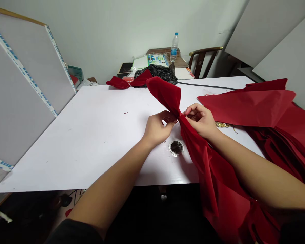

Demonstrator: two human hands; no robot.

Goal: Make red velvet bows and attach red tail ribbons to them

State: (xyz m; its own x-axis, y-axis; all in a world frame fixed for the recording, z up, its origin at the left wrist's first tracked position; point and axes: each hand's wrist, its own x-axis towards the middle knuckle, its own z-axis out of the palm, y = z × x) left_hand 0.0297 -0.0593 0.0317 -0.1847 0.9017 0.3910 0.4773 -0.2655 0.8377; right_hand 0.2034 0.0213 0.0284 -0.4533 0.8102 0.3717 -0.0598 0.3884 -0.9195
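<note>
A long piece of red velvet cloth (pixel 200 152) is gathered to a narrow waist, with a folded loop fanning out above and a wide length hanging below over the table's front edge. My left hand (pixel 159 127) pinches at the gathered waist from the left, thumb and fingertips together. From the right, my right hand (pixel 200 120) pinches at the same spot with its fingers curled. Any thin tie between the fingertips is too small to make out. Farther back on the table lies a red velvet bow (pixel 119 83) with a pinched middle.
On the white table (pixel 91 135) is a round cable hole (pixel 176 147). Stacked red cloth (pixel 256 108) covers the right side, with gold ties (pixel 222 124) beside it. Behind are a black plastic bag (pixel 160 73), a water bottle (pixel 174 47) and a wooden chair (pixel 202 61). Grey panels (pixel 20 74) stand left.
</note>
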